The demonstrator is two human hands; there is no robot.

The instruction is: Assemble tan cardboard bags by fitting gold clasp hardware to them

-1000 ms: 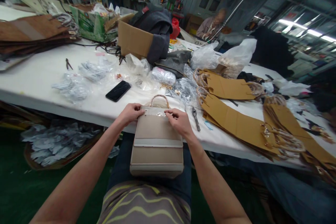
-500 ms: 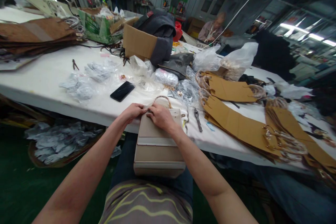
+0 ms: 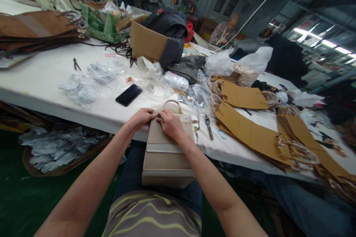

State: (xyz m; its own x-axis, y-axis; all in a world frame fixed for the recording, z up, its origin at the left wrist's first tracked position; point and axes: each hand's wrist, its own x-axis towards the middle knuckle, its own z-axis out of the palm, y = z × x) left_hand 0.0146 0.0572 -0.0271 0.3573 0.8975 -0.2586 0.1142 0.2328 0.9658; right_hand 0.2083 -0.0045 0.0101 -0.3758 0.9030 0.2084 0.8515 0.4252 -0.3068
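The beige bag (image 3: 169,152) lies across my lap, its upper end against the near edge of the worktop (image 3: 97,113), its curved handle (image 3: 172,103) reaching over the white surface. My left hand (image 3: 143,117) comes in from the left with the forearm slanting up and inward, fingertips pinching the bag's top left corner. My right hand (image 3: 169,123) crosses over the bag's upper panel to meet it, the forearm running down to the right, thumb and fingers closed together at that same corner. Whatever small piece sits between my fingertips is hidden by them, so I can't name it. My elbows are near the bottom of the view, and my upper arms are cut off.

A chain (image 3: 197,127) lies just beside the bag's right edge, with a dark metal tool (image 3: 208,127) a little beyond. The phone (image 3: 129,94) lies past my left hand, and bare cloth separates them. Farther right, the stacked tan panels (image 3: 250,133) overhang the worktop's near edge. Left of my left wrist, the worktop's front strip is open.
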